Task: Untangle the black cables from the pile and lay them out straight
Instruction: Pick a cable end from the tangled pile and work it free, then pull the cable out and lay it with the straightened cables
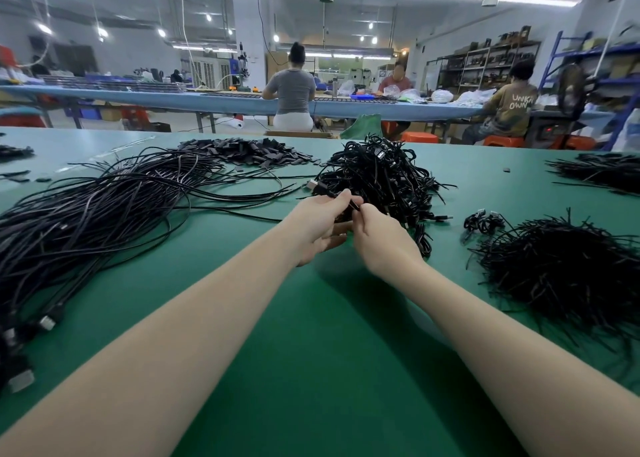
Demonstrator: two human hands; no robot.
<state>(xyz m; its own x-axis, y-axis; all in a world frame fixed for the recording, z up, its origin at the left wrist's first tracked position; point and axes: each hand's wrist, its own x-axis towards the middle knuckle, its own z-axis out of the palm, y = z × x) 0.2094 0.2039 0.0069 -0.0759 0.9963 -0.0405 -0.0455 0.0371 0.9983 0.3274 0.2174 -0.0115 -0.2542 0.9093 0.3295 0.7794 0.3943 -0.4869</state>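
A tangled pile of black cables (377, 176) sits on the green table (311, 335) just beyond my hands. My left hand (318, 224) and my right hand (377, 238) meet at the pile's near edge. Both pinch the same black cable (354, 204) between thumb and fingers. The cable's far part runs into the pile and is lost there. To the left, a long sheaf of straightened black cables (104, 214) lies spread across the table, with metal plugs (46, 322) at its near end.
A heap of short black ties (561, 276) lies at the right, with a small coiled bundle (485, 221) beside it. Black flat pieces (249, 151) lie at the back. More cables (602, 169) sit far right. People sit at a bench behind.
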